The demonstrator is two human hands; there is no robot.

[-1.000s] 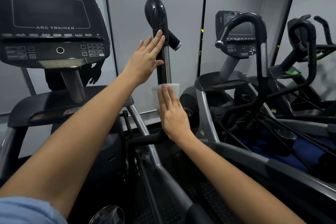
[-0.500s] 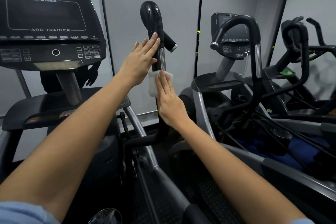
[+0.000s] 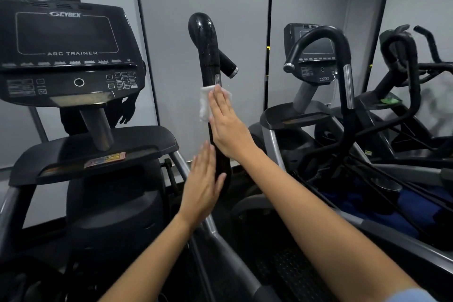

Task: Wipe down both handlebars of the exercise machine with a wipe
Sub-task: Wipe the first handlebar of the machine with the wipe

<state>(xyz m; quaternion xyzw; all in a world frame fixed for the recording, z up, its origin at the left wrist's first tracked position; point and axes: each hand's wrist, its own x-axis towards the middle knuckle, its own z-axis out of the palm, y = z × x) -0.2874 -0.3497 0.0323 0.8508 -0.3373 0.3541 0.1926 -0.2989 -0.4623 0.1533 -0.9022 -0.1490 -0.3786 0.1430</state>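
Risk first: the wipe is only pressed against the handlebar by my flat right hand, not pinched, so I judge it could slide off or drop if pressure eases during a stroke. The glossy upper grip looks wet, which could let the palm skid. The left hand sits low on the same bar, near the bend; if it pushes sideways, the bar may swing and break contact. Right fingers: straight, together, laid over the white wipe, which sits on the bar just below the short side grip. Left fingers: also extended, nothing held, resting against the bar's lower stretch. The console stands to the left, well apart.
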